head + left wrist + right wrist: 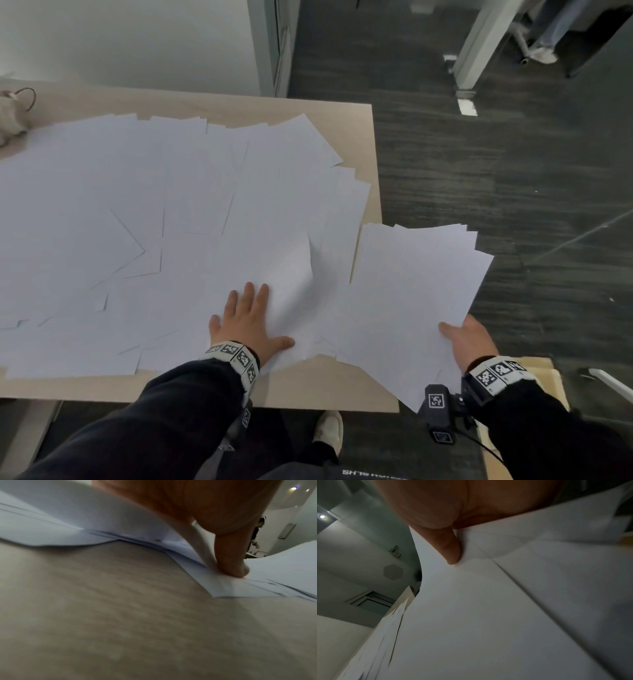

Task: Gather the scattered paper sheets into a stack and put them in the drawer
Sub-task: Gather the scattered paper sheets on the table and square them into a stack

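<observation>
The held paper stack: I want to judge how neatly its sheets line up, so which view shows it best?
The head view: the held paper stack appears whole, far edges fanned, pinched by the right hand. The right wrist view shows only its underside and staggered edges, blurred. The left wrist view shows a curved white sheet at its right edge, perhaps this stack.

- Scattered white paper sheets: thin, matt, smooth.
- Pale beige wood-grain table top: matt laminate look.
- Dark grey carpet floor: rough, streaked.
</observation>
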`<state>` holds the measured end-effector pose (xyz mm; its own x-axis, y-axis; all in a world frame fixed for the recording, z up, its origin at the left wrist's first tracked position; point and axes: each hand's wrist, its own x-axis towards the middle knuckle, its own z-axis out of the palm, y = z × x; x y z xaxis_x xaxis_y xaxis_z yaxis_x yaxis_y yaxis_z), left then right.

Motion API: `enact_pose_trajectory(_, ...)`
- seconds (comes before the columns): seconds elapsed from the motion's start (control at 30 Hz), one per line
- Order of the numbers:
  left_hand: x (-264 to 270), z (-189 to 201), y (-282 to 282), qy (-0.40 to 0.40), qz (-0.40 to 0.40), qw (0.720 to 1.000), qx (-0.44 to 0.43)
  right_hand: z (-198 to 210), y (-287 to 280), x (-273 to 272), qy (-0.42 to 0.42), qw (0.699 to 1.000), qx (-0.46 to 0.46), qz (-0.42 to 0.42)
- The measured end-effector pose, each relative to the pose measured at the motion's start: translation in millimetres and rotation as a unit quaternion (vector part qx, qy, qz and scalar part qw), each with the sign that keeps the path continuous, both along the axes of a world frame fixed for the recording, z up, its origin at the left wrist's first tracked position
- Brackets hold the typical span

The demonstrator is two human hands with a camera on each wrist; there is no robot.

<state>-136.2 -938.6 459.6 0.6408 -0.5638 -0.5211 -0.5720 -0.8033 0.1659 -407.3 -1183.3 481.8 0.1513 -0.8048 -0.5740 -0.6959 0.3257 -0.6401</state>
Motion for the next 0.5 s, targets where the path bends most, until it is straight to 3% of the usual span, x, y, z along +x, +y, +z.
enact_pose_trajectory(0.17, 12.6, 11.2, 7.6, 0.023, 0.095, 0.989, -0.110, 0.6, 1.6, -1.0, -0.022, 0.999, 0.025, 0.001)
enact_pose_trajectory(0.27, 16.6, 20.4, 3.7, 0.030, 0.096, 0.989, -0.108, 7.4, 0.0, -0.1, -0.020, 1.000, 0.013, 0.000)
enact_pose_trajectory(0.37, 5.2, 30.6, -9.0, 0.046, 0.061, 0.987, -0.139, 6.6, 0.2, -0.2, -0.018, 1.000, 0.010, 0.006)
enact_pose_trajectory(0.5, -33.4, 41.3, -34.6, 0.080, -0.077, 0.985, -0.129, -5.0, 5.4, -6.5, -0.033, 0.999, 0.031, -0.008)
